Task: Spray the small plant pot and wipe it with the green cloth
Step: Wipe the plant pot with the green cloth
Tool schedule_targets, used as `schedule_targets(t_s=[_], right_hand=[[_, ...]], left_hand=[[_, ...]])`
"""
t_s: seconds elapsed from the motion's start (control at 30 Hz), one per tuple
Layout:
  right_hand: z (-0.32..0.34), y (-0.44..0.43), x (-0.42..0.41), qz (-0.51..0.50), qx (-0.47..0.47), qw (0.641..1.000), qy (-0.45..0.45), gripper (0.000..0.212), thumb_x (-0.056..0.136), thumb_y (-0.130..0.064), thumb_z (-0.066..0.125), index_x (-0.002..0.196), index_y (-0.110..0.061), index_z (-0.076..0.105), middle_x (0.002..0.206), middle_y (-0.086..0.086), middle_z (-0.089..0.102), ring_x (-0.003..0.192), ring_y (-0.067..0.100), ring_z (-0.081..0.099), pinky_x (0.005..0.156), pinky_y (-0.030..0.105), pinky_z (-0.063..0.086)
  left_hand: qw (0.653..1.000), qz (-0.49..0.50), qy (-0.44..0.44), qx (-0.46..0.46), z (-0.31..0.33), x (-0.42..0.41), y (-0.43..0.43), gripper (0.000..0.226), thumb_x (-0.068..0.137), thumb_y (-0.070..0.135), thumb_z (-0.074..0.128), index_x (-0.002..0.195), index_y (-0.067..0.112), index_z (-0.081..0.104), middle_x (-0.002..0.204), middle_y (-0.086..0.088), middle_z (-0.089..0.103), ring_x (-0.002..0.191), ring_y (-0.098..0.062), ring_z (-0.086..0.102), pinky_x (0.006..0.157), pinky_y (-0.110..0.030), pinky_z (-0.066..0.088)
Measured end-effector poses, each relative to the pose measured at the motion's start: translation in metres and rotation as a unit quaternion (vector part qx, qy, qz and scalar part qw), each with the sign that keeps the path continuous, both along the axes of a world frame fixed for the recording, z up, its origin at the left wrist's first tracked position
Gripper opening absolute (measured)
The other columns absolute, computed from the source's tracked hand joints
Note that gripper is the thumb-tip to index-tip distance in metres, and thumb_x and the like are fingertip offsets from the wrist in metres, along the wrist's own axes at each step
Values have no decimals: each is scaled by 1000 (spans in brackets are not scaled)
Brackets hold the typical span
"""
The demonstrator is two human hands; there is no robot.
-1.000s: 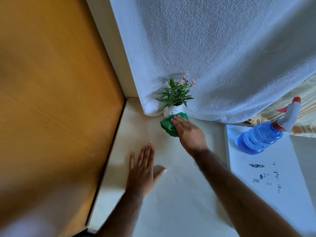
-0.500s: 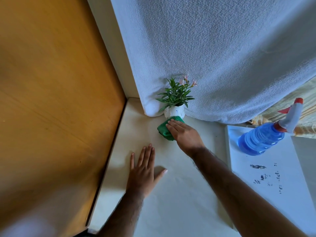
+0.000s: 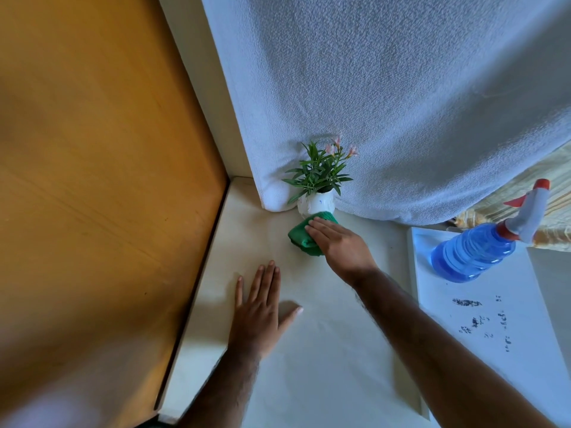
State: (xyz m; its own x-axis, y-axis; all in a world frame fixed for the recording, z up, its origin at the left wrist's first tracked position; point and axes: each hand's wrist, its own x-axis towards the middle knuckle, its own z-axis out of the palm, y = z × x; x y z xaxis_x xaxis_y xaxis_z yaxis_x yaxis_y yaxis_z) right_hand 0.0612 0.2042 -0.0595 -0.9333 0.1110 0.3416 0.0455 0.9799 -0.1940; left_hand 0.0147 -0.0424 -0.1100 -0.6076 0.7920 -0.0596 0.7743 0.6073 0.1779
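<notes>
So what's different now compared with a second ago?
The right hand has slid the green cloth a little to the left along the foot of the small plant pot, pressing on it throughout. The left hand stays flat on the table, and the spray bottle has not moved.

Towel (image 3: pixel 401 103) crowds behind the pot (image 3: pixel 316 203) — open counter (image 3: pixel 324 350) in front.
</notes>
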Motion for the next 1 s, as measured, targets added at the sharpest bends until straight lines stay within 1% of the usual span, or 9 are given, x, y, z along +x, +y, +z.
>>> schedule_targets(t_s=[0.1,0.17,0.27,0.43,0.53,0.67,0.77,0.87,1.0], right_hand=[[11,3,0,-18,0,998,53,44,91,-4,44,125,-2,72,130,13,70,121,29,67,104,39,51],[20,9,-3,-34,4,997,75,46,91,-3,42,127,-2,71,133,14,68,124,29,65,107,40,49],[23,15,-6,-48,-3,996,69,48,90,-3,42,129,-1,69,134,14,68,125,31,64,105,42,51],[7,17,2,-88,-45,995,17,57,82,-5,36,126,-2,71,130,13,70,120,31,67,97,44,57],[8,15,7,-91,-57,994,10,59,80,-7,36,125,-4,72,129,11,71,119,29,68,93,42,59],[24,13,1,-93,-56,993,54,54,83,-5,41,128,-5,71,133,10,69,124,27,65,101,36,52],[29,11,-7,-96,-53,992,61,54,84,-5,41,128,-4,71,132,11,70,123,29,66,101,37,52],[16,10,-3,-98,-58,993,31,57,80,-7,37,125,-3,72,129,12,71,120,30,68,97,41,56],[2,9,9,-117,-85,989,-9,59,79,-10,36,124,-6,73,129,10,72,118,28,69,89,43,61]], left_hand=[[1000,0,1,-1,1,0,1,93,94,76,26,159,9,23,168,-7,22,153,-24,24,119,-63,22],[1000,3,1,-6,1,0,1,94,94,77,25,159,10,22,168,-7,21,154,-24,23,119,-63,23],[1000,5,-3,-15,2,1,0,94,94,78,23,160,10,21,169,-7,19,154,-24,22,120,-63,23],[1000,2,-3,-14,1,0,2,93,94,77,24,159,10,23,168,-7,21,153,-24,23,119,-62,23],[1000,1,-5,-18,2,0,1,93,94,76,25,159,10,23,168,-7,21,153,-24,24,119,-63,23],[1000,5,-3,-19,2,0,2,94,94,77,25,160,11,21,169,-6,19,154,-24,21,120,-62,22],[1000,5,-6,-23,3,0,1,94,94,78,25,160,11,20,169,-7,19,154,-24,21,120,-61,22],[1000,5,-8,-25,3,1,1,94,94,78,23,160,11,19,169,-6,17,155,-23,19,120,-62,21],[999,6,-14,-30,4,0,1,93,94,77,21,160,12,19,169,-6,18,155,-23,19,120,-63,23]])
